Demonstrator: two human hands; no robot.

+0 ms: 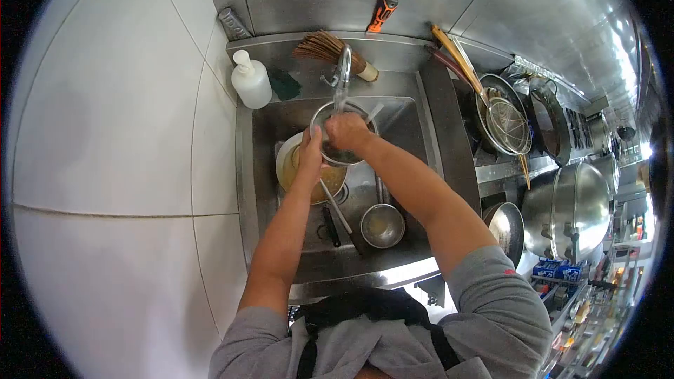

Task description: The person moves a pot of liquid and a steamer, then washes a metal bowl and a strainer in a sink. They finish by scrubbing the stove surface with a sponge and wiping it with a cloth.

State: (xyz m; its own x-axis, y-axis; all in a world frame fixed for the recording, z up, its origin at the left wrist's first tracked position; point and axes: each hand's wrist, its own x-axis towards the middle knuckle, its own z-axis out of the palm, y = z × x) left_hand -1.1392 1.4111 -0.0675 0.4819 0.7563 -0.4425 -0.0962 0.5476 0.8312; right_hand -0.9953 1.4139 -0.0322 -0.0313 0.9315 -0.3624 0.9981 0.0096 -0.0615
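A round metal bowl (pixel 361 107) is tilted beneath the faucet (pixel 345 63), which runs water into it. My left hand (pixel 309 158) grips the bowl's left rim, fingers closed around the edge. Inside the bowl is my right hand (pixel 347 132), closed and pressed toward the inner wall; whatever it holds is hidden. Below my left hand, a pale container (pixel 286 161) and a pan with yellowish liquid (pixel 335 179) lie partly covered in the sink. A long light-coloured handle (pixel 337 207) slants out beside them. A small metal ladle (pixel 382 226) lies to the right.
The steel sink (pixel 407 126) surrounds my hands. Behind it are a white pump bottle (pixel 251 83), a dark green scouring pad (pixel 284 85) and a bamboo brush (pixel 326 50). Strainers (pixel 507 123), woks (pixel 551 123) and a large metal pot (pixel 572 207) stand right. A tiled wall (pixel 126 98) rises left.
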